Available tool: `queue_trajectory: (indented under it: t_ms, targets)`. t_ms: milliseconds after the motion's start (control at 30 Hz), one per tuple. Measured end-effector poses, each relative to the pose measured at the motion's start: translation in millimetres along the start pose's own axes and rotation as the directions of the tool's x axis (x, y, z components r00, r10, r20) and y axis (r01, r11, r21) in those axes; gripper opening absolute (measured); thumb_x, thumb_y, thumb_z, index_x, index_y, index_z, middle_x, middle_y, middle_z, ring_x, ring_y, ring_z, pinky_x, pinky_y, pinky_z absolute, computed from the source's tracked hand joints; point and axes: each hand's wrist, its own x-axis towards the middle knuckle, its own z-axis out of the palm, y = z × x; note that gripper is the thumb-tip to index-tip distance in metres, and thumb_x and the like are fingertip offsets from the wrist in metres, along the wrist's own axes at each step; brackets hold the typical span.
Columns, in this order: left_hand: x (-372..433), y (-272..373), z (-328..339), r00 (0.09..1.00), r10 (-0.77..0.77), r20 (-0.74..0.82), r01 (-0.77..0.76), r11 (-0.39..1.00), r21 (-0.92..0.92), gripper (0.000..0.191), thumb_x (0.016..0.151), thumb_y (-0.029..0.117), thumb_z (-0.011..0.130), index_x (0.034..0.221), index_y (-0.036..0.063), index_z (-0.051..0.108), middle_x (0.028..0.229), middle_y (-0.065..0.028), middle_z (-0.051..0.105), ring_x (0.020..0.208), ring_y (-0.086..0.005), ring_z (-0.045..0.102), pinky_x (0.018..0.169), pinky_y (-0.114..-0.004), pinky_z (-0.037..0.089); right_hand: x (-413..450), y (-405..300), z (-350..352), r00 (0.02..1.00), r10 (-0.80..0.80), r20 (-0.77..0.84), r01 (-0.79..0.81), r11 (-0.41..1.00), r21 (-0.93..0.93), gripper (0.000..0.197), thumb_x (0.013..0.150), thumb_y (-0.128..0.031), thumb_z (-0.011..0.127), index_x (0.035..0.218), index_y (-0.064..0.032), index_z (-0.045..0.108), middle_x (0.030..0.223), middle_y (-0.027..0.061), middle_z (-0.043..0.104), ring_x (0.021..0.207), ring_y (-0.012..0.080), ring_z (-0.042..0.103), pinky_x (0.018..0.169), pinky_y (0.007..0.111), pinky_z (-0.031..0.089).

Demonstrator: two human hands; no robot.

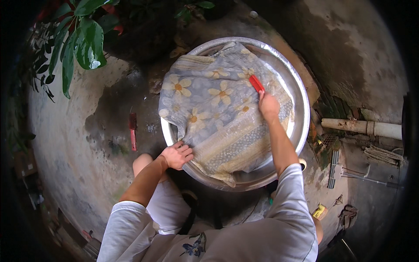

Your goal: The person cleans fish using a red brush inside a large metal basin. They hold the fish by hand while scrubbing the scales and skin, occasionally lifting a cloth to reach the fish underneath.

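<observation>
A wet grey cloth with yellow flowers [209, 98] is spread over a large round metal basin [302, 108]. Its lower part bears yellowish and dotted bands, and folds hang near the rim. My right hand [269, 105] grips a red brush [256, 84] on the upper right of the cloth; the bristles are hidden beneath it. At the basin's lower left rim, my left hand [177, 155] holds the cloth's edge with curled fingers. Some bare inner wall of the basin shows along its right side.
A second red-handled brush [133, 131] lies on the wet concrete floor at left. Glossy leaves [90, 46] overhang the upper left. To the right are a pipe [363, 127], a coil of rope [383, 155] and a mop head [333, 169]. A yellow object [320, 211] lies lower right.
</observation>
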Motion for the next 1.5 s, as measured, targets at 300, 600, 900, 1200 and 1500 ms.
queue_trajectory:
  t_ms: [300,600,900,1200,1500]
  targets:
    - [5.0,0.9,0.2,0.999,-0.002,-0.042,0.003,1.000,0.012,0.033,0.060,0.033,0.064,0.086,0.0146,0.057,0.089,-0.0021,0.051,0.091,-0.0211,0.054,0.094,-0.039,0.041,-101.7,-23.6,77.7,0.850,-0.423,0.314,0.457,0.888,-0.041,0.037,0.097,-0.037,0.041,0.096,-0.0087,0.066,0.080,0.0177,0.069,0.075,0.0374,0.067,0.068,0.050,0.053]
    - [2.0,3.1,1.6,1.000,-0.025,0.013,0.025,1.000,-0.016,0.033,0.061,0.033,0.064,0.087,0.0137,0.057,0.090,-0.0021,0.052,0.094,-0.0213,0.054,0.095,-0.039,0.042,-85.8,-9.8,6.8,0.984,0.050,0.171,-0.077,0.985,0.154,0.054,0.100,-0.045,0.033,0.096,-0.0042,0.068,0.085,0.0258,0.067,0.079,0.0433,0.066,0.069,0.053,0.051]
    - [0.4,1.0,3.0,1.000,-0.025,0.010,0.025,1.000,-0.016,0.034,0.060,0.031,0.065,0.089,0.0136,0.057,0.093,-0.0023,0.053,0.095,-0.0215,0.055,0.096,-0.040,0.042,-38.8,40.6,-10.3,0.966,-0.039,0.257,0.087,0.980,-0.181,0.048,0.099,-0.046,0.038,0.099,-0.0074,0.066,0.089,0.0202,0.069,0.082,0.0386,0.067,0.072,0.050,0.052]
    - [-3.5,5.3,-3.4,0.995,-0.055,0.080,0.056,0.998,-0.017,0.035,0.063,0.032,0.065,0.092,0.0136,0.058,0.098,-0.0015,0.053,0.100,-0.0200,0.053,0.093,-0.040,0.042,-160.5,-47.9,30.6,0.913,-0.359,0.195,0.334,0.930,0.151,0.049,0.100,-0.038,0.033,0.091,-0.0061,0.069,0.080,0.0202,0.069,0.075,0.0376,0.068,0.069,0.049,0.054]
    - [5.0,2.2,1.7,0.999,-0.029,0.033,0.028,0.999,0.041,0.040,0.058,0.035,0.068,0.090,0.0135,0.057,0.093,-0.0020,0.052,0.096,-0.0211,0.054,0.093,-0.039,0.043,-58.6,54.6,-18.8,0.989,0.090,0.116,-0.078,0.991,-0.104,0.053,0.098,-0.050,0.038,0.099,-0.0061,0.068,0.091,0.0218,0.069,0.086,0.0383,0.067,0.073,0.050,0.053]
